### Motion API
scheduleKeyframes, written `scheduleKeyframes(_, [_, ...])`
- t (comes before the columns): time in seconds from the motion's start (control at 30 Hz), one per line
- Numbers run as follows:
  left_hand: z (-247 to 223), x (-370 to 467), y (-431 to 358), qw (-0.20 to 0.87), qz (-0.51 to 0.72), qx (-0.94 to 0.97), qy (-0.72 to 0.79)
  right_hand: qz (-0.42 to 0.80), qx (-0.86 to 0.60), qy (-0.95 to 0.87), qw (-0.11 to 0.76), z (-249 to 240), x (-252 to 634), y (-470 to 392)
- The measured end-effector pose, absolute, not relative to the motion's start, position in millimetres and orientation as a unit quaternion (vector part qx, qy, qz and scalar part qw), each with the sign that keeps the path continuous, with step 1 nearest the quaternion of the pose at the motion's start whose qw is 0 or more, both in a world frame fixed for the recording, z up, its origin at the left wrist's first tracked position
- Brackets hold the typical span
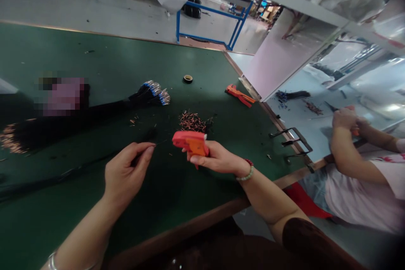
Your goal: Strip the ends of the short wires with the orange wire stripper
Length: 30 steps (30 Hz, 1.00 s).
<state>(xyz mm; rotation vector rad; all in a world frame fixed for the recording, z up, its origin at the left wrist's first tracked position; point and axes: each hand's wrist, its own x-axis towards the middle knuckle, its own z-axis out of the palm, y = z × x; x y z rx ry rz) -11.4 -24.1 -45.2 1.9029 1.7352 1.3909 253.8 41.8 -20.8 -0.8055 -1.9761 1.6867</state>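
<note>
My right hand [215,158] is wrapped round a red and orange wire stripper [191,141], whose head points left. My left hand [129,171] pinches a thin dark wire [160,142] between thumb and forefinger; its tip points toward the tool, with a gap between them. Just behind the tool lies a pile of short copper-coloured and black scraps [192,121]. A thick bundle of black wires [79,122] stretches across the left of the green table [190,194], with bare copper ends at the far left and blue-and-silver terminals at its other end.
A roll of black tape [187,79] and a second orange tool [239,95] lie farther back. A black metal bracket [297,141] is at the table's right edge. Beyond it, a person's hands [346,120] hold an orange tool at a pale table.
</note>
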Motion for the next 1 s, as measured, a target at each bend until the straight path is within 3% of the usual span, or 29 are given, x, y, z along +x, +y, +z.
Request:
scheduleKeyframes(0.13, [-47,-13,-23,0.075,0.469,0.645,0.599,0.545,-0.307,-0.772,0.113,-6,259,36])
scheduleKeyframes(0.33, [-49,-18,-23,0.056,0.46,0.633,0.62,0.512,-0.358,-0.761,0.173,-10,248,19])
scheduleKeyframes(0.53, [-46,-19,-22,0.072,0.448,0.617,0.643,0.502,-0.333,-0.784,0.149,-9,247,20])
scheduleKeyframes(0.63, [-51,-23,-19,0.133,0.428,0.622,0.642,0.513,-0.326,-0.778,0.158,-11,249,27])
scheduleKeyframes(0.8, [-65,-20,-12,0.387,0.28,0.651,0.591,0.575,-0.337,-0.721,0.191,-22,250,37])
scheduleKeyframes(1.0, [-68,13,3,0.366,0.369,0.638,0.568,0.58,-0.351,-0.698,0.229,-30,247,42])
